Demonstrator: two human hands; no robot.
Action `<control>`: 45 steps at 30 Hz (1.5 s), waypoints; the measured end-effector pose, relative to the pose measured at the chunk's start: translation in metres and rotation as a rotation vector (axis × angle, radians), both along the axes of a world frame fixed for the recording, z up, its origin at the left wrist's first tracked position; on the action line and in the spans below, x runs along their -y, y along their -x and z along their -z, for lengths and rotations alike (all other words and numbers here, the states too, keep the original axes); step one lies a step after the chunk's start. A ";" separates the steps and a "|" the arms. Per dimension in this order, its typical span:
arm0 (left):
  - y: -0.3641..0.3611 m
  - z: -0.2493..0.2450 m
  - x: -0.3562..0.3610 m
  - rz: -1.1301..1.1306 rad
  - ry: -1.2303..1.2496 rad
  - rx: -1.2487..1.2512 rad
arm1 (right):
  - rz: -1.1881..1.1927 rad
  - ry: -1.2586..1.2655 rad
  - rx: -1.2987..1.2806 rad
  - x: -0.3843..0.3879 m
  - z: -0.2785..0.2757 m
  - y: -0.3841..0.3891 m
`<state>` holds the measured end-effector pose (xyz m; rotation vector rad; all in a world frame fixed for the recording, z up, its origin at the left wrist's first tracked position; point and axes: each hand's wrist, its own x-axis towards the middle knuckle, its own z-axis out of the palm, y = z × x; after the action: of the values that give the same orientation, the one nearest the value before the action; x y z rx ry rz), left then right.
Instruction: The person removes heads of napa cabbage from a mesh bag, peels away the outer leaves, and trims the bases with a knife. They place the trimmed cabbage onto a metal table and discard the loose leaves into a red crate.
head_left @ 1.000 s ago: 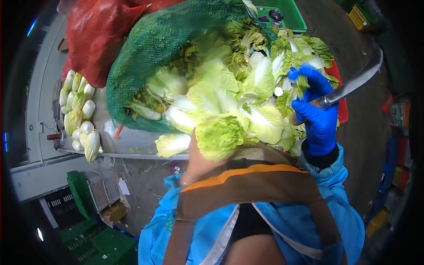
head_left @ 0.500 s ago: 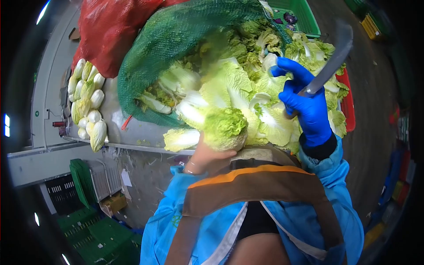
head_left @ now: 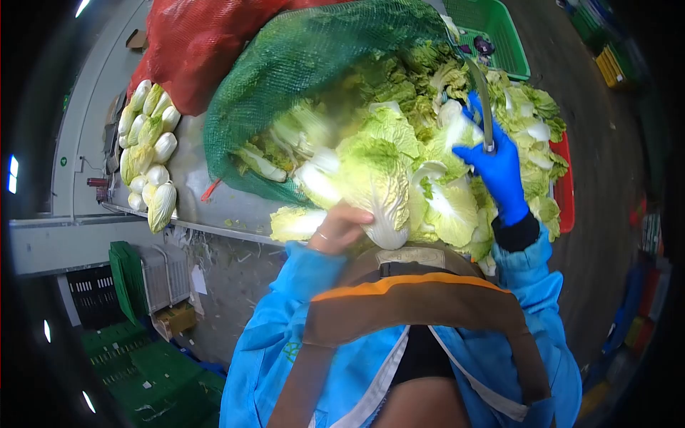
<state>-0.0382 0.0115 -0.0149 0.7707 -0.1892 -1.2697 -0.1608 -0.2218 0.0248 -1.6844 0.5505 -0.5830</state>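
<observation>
While the bare left hand (head_left: pixel 344 227) grips a cabbage head (head_left: pixel 382 196) by its pale base, thumb on top, just beyond the apron (head_left: pixel 410 303), the blue-gloved right hand (head_left: pixel 494 160) wraps a knife (head_left: pixel 487 107), thumb and forefinger spread, its handle mostly hidden; good handling likely calls for a firm hold low on the head, bare fingers well clear of the blade, strokes angled away from them; loose leaves (head_left: pixel 453 210) heap beneath and beyond; leftward lies a bare strip of metal table (head_left: pixel 189 171), whitish heads (head_left: pixel 164 148) piled there; farther off, a green net (head_left: pixel 239 107), a bulging red sack (head_left: pixel 189 57) and a green crate (head_left: pixel 517 43); grey floor (head_left: pixel 571 93) surrounds all.
</observation>
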 end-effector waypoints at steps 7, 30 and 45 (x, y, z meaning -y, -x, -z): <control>0.007 -0.020 0.028 -0.033 0.184 -0.105 | -0.338 -0.838 0.124 -0.053 0.034 0.025; -0.012 -0.076 0.047 -0.346 -0.057 0.723 | -0.458 -1.014 0.100 -0.067 0.057 0.038; -0.017 -0.072 0.016 -0.320 0.243 0.414 | -0.362 -1.403 0.281 -0.068 0.060 0.037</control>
<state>-0.0210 -0.0049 0.0573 0.8084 -0.5234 -0.7583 -0.1974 -0.1539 -0.0357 -0.3281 0.2815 -0.0581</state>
